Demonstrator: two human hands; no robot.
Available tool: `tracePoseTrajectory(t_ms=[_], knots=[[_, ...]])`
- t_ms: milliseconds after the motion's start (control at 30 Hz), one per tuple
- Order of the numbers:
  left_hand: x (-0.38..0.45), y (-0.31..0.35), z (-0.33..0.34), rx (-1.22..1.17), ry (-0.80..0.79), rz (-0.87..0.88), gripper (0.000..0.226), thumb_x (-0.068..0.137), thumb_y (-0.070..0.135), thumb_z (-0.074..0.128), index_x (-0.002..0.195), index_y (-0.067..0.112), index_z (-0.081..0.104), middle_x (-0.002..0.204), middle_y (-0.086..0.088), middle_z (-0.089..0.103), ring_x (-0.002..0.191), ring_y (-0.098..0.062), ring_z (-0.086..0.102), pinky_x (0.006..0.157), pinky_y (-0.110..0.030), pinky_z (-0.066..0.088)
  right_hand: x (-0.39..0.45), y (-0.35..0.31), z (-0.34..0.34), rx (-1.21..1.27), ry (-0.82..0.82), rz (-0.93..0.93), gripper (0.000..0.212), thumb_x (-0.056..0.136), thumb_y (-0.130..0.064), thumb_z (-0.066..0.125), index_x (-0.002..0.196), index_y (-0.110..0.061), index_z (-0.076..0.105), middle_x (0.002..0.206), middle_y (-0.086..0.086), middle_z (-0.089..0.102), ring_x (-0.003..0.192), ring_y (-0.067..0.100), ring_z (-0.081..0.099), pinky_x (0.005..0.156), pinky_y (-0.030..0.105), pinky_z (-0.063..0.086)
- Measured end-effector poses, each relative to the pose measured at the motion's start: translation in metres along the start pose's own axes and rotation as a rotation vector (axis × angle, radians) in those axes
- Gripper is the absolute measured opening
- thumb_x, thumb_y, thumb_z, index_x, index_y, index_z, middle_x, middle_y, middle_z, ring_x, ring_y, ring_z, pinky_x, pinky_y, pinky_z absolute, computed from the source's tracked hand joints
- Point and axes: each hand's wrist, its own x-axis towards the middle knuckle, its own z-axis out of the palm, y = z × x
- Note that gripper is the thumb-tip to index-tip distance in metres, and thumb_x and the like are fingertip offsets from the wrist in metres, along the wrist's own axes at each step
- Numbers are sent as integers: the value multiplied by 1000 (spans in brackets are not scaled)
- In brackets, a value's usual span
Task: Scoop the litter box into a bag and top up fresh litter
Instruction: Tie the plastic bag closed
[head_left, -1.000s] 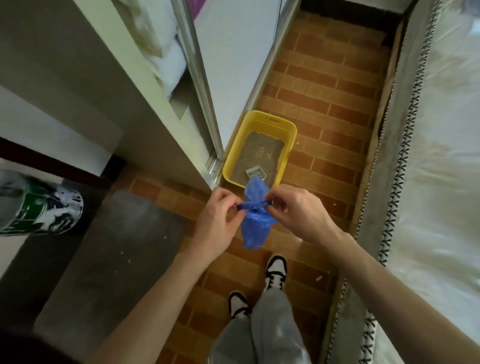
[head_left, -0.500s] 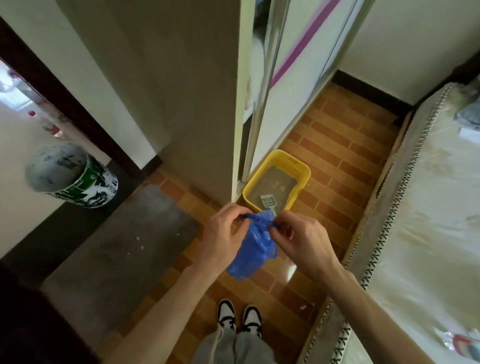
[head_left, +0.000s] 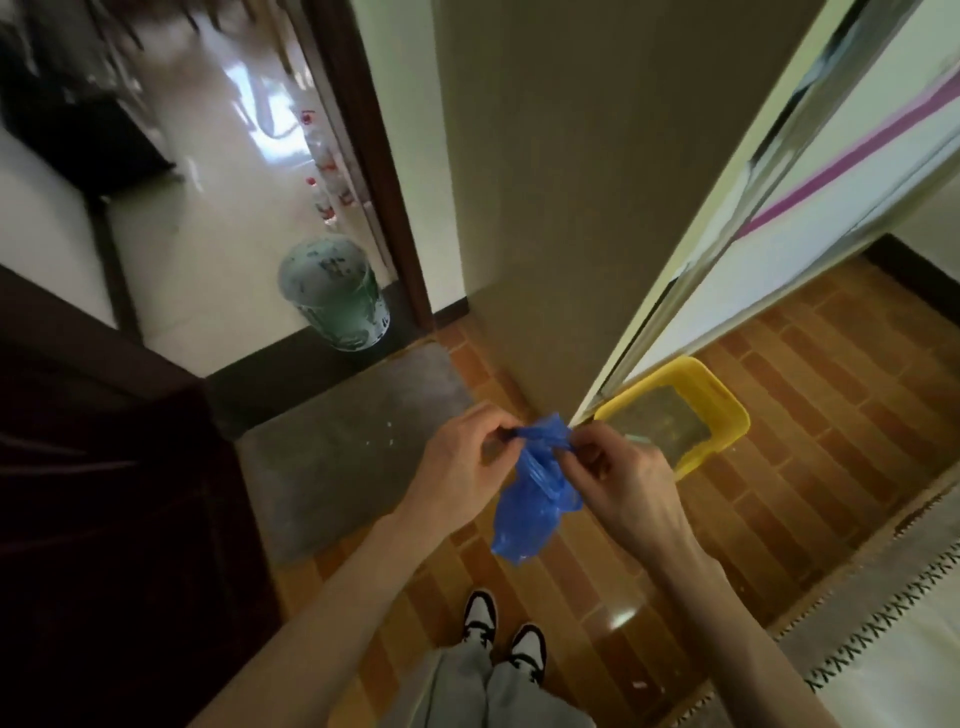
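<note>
Head view: person stands on brick-pattern floor (head_left: 810, 467), both hands at waist height over it. Left hand (head_left: 462, 462) pinches one twisted end of the blue bag (head_left: 530, 512); right hand (head_left: 618, 478) pinches the other end. Fingers of both curled tight on the plastic, so both gripping, neither free. Bag neck runs left-right between the hands; its body hangs straight down below them, so long axis is vertical. Thin crinkly film, translucent blue, small lumpy load at the bottom.

Yellow litter box (head_left: 727, 431) sits on the floor far-right of the hands, against the wardrobe edge (head_left: 613, 374). Right hand is nearer to it. Rigid glossy plastic, rectangular with rounded corners, grey granular litter inside. Scoop only partly visible behind the right hand, can't tell its pose.

Judgement: bag is being tied off; scooping looks done, top-up not yet.

Far left: round green-white bin (head_left: 332, 291) at the doorway, grey mat (head_left: 343, 441) near it.
</note>
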Motion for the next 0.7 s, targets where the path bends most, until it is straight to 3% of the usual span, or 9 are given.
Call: tracePoseTrajectory(t_ms=[300,467,567,700], knots=[[-4,-44,-80,11,238,-93,8,92,21,68,100,21,68,97,10,62,88,-8,64,78,-41,55,67,-64,53,151,-105,-107,11,89,-26,73,89,-28,62,65,-17,61,56,3,60,51,20,46],[9,-90,-133,-7,283,-116,8,91,15,71,98,19,69,97,12,62,90,-6,64,78,-33,55,118,-103,96,141,-221,-161,17,89,-18,74,91,-29,62,67,-18,60,61,0,62,55,7,41],[18,-118,-165,-31,280,-134,8,93,15,70,99,20,69,97,14,62,92,-5,63,80,-28,55,149,-126,124,114,-277,-166,9,93,-26,71,91,-29,62,67,-18,60,67,1,64,56,8,42],[33,-161,-204,-44,276,-137,8,94,17,67,101,20,68,99,13,62,93,-6,64,81,-31,57,187,-154,162,125,-289,-174,12,95,-27,70,91,-32,60,70,-22,58,71,-2,63,56,9,44]])
